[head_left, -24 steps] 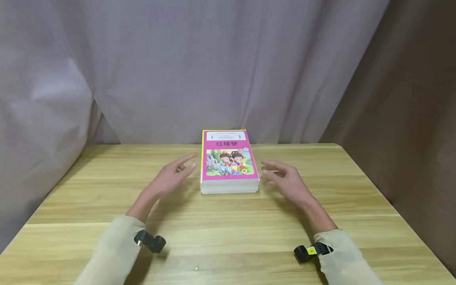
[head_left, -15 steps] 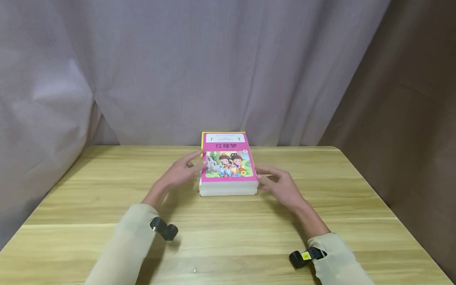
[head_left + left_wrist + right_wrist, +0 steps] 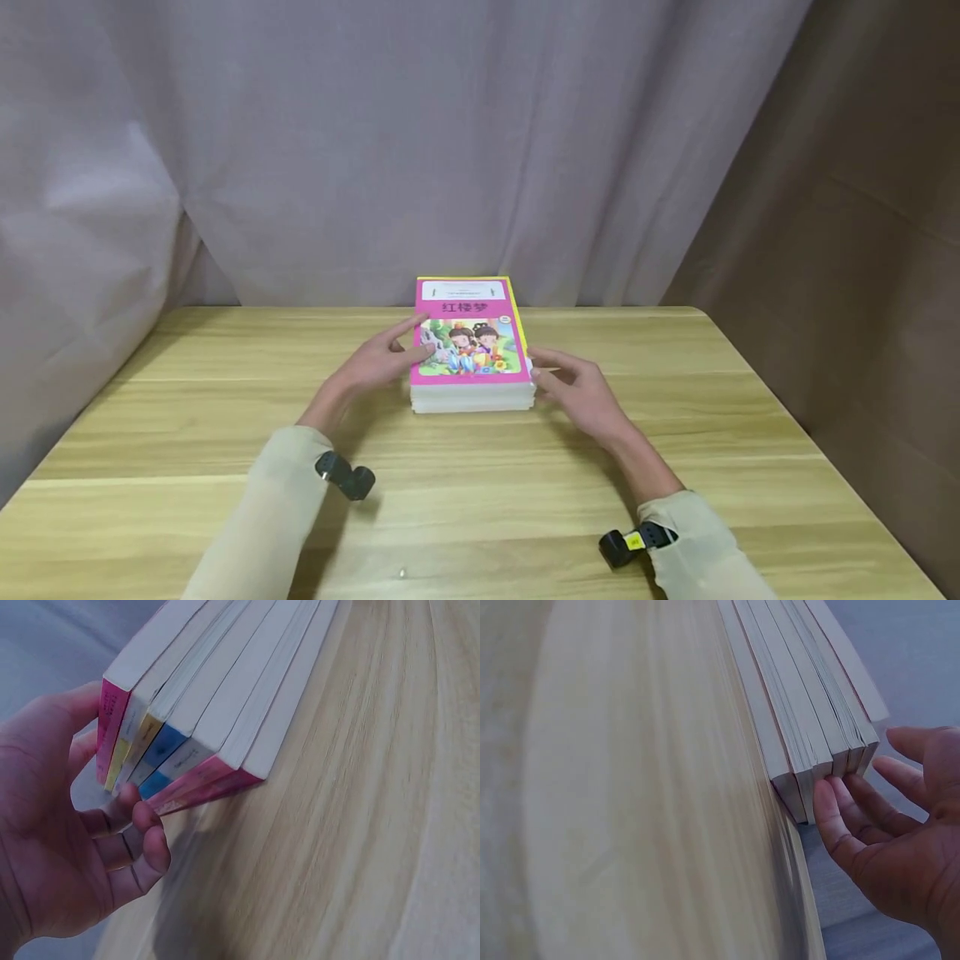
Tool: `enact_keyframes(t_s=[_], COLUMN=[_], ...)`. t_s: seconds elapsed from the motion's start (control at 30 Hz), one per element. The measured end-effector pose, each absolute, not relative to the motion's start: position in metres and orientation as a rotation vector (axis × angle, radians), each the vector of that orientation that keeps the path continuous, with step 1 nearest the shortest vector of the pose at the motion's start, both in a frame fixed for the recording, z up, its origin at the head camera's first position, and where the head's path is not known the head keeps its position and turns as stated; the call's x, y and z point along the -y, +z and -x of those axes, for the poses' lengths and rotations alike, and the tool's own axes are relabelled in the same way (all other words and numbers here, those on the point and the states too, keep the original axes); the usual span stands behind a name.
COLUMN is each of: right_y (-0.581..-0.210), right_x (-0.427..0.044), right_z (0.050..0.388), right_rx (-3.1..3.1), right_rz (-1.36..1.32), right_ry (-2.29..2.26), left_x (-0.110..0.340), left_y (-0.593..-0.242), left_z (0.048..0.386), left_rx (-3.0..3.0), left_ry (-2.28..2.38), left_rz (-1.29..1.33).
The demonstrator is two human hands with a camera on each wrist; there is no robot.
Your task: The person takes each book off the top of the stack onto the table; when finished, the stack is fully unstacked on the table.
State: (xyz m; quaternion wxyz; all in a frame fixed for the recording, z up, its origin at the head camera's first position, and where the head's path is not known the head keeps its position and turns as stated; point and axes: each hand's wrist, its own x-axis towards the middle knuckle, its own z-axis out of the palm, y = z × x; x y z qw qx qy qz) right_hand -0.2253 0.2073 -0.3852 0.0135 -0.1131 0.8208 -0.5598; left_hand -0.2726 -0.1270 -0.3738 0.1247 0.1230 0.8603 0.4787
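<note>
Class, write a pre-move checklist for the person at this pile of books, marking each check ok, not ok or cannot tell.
1. Left hand at the left side of the stack: ok.
2. Right hand at its right side: ok.
3. Stack resting on the table: ok.
4. Pink top book face up: ok.
5. Pink top book flush with those below: not ok; a yellow strip shows along its right side.
6. Pressure of the hands firm enough: cannot tell.
</note>
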Motion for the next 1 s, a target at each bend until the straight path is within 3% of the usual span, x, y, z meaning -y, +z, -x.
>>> enact_keyframes(t_s=[1.0], right_y=[-0.382], right_x=[-0.207], right_z=[0.228], right_rx=[-2.583], right_rz=[0.291], right_ry=[-1.669], left_x=[0.143], left_y=[-0.379], left_z=[0.262], left_rx=[-2.022], left_ry=[1.991], left_rz=[-0.103])
